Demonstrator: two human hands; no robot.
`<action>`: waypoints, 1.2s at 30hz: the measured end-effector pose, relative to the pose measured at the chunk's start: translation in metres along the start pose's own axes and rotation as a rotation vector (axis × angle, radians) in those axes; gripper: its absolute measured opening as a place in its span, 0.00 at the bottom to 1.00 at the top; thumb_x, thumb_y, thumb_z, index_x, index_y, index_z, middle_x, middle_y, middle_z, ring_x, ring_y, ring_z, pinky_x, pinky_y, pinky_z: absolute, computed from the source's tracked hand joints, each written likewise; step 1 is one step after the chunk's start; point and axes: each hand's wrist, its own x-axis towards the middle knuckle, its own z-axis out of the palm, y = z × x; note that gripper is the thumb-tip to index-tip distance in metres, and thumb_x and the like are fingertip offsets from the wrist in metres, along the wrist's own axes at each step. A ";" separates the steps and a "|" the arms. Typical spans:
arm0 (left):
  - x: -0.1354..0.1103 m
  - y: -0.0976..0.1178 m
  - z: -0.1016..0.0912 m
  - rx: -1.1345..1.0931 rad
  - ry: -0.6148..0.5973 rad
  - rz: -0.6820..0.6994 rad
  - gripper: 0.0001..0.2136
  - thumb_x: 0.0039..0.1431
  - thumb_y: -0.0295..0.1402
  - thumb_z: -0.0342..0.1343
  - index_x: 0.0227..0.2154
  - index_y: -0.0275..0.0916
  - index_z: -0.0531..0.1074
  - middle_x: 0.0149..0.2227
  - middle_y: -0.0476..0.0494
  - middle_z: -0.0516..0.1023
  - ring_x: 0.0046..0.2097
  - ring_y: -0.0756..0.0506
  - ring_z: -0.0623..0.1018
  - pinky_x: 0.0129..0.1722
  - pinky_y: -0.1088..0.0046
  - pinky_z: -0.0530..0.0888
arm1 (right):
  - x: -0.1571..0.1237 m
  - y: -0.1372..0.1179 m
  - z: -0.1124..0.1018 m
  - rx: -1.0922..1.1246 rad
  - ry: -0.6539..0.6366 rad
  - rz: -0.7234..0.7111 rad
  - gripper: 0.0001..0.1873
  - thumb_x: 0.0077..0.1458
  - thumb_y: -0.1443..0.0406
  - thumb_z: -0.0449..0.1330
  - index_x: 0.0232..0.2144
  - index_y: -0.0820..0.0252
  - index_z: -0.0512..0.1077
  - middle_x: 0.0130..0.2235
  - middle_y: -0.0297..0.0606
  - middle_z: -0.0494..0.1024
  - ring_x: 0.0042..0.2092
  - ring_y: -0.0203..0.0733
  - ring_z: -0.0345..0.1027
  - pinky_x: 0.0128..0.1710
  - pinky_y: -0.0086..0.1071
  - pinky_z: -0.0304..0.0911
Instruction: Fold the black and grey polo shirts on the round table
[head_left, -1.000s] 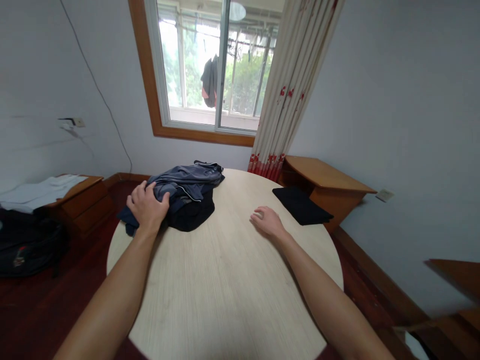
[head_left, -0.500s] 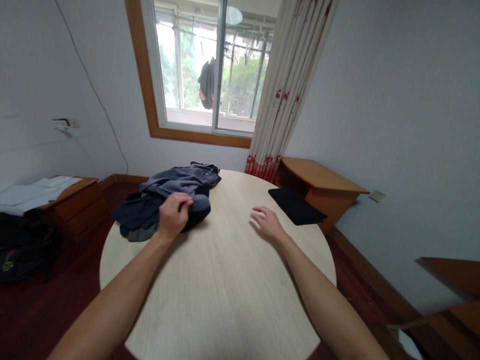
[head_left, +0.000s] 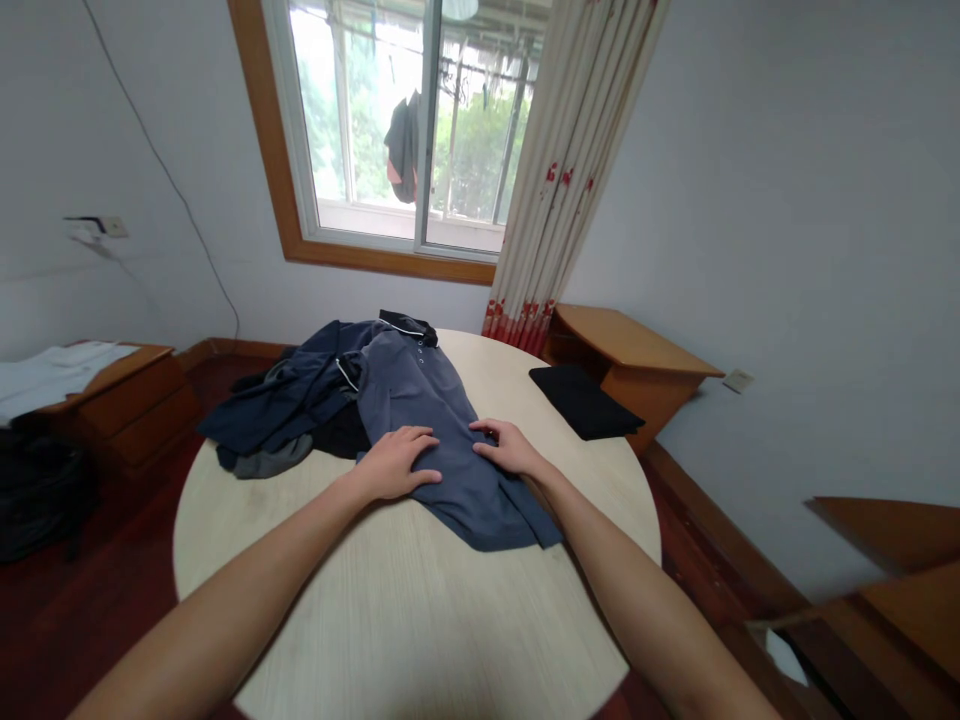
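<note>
At the left edge of the frame, a low wooden cabinet [head_left: 142, 405] stands on the dark red floor, and a cable [head_left: 161, 165] runs down the pale wall above it. A wood-framed sliding window [head_left: 367, 235] occupies the upper centre, with a dark garment [head_left: 405, 150] hanging beyond the glass; to its right hangs a cream curtain [head_left: 570, 190] with red motifs. A pale round table [head_left: 337, 620] fills the lower centre. On its left part lies a heap of dark clothes [head_left: 274, 405]; against this, extending to the table's middle, lies a grey shirt [head_left: 412, 385] with a dark, white-edged collar. A folded black cloth [head_left: 585, 402] lies at the table's right, near a wooden desk [head_left: 637, 345].

Of the containers, a black bag [head_left: 45, 490] sits at the left edge, its contents hidden; the cabinet has drawers and bears white papers [head_left: 56, 375].

The left hand [head_left: 397, 462] rests palm down on the shirt's near-left edge, fingers extended, thumb spread wide. The right hand [head_left: 510, 447] lies over the shirt's right edge, fingers curved, a narrow gap between thumb and forefinger.
</note>
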 end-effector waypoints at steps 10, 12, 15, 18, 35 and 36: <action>-0.005 -0.036 -0.016 -0.011 -0.270 0.060 0.30 0.48 0.45 0.68 0.55 0.43 0.73 0.65 0.37 0.67 0.65 0.36 0.67 0.63 0.59 0.62 | -0.006 0.019 -0.064 -0.305 0.373 0.199 0.11 0.48 0.68 0.61 0.33 0.60 0.82 0.35 0.40 0.84 0.37 0.43 0.76 0.42 0.32 0.68; -0.005 -0.035 -0.020 -0.018 -0.204 0.041 0.18 0.54 0.38 0.63 0.48 0.42 0.77 0.57 0.40 0.76 0.58 0.38 0.74 0.58 0.64 0.68 | -0.010 0.027 -0.078 -0.338 0.450 0.278 0.11 0.47 0.68 0.61 0.32 0.61 0.82 0.34 0.41 0.84 0.36 0.44 0.76 0.41 0.32 0.68; -0.005 -0.030 -0.025 -0.029 -0.072 -0.049 0.11 0.60 0.34 0.54 0.43 0.43 0.78 0.47 0.42 0.82 0.50 0.40 0.79 0.50 0.66 0.72 | -0.014 0.035 -0.094 -0.362 0.538 0.330 0.11 0.47 0.68 0.60 0.32 0.61 0.82 0.34 0.43 0.83 0.37 0.46 0.77 0.42 0.35 0.69; -0.005 -0.025 -0.029 -0.086 0.040 -0.128 0.13 0.62 0.38 0.50 0.41 0.43 0.79 0.43 0.42 0.83 0.46 0.39 0.80 0.45 0.65 0.72 | -0.018 0.039 -0.104 -0.374 0.612 0.315 0.11 0.47 0.68 0.59 0.31 0.60 0.82 0.33 0.44 0.83 0.37 0.47 0.76 0.43 0.37 0.69; -0.010 -0.045 -0.052 -0.294 0.448 -0.372 0.18 0.54 0.51 0.57 0.32 0.39 0.75 0.30 0.44 0.77 0.33 0.44 0.74 0.32 0.70 0.69 | -0.024 0.005 -0.088 0.065 -0.029 0.016 0.29 0.42 0.62 0.71 0.50 0.55 0.78 0.57 0.43 0.75 0.59 0.55 0.67 0.61 0.47 0.59; -0.010 -0.043 -0.051 -0.170 0.497 -0.342 0.15 0.54 0.47 0.58 0.30 0.40 0.74 0.32 0.43 0.77 0.36 0.42 0.74 0.35 0.68 0.69 | -0.021 0.004 -0.082 0.045 0.025 -0.031 0.29 0.42 0.63 0.70 0.50 0.55 0.77 0.60 0.44 0.72 0.62 0.55 0.64 0.64 0.48 0.55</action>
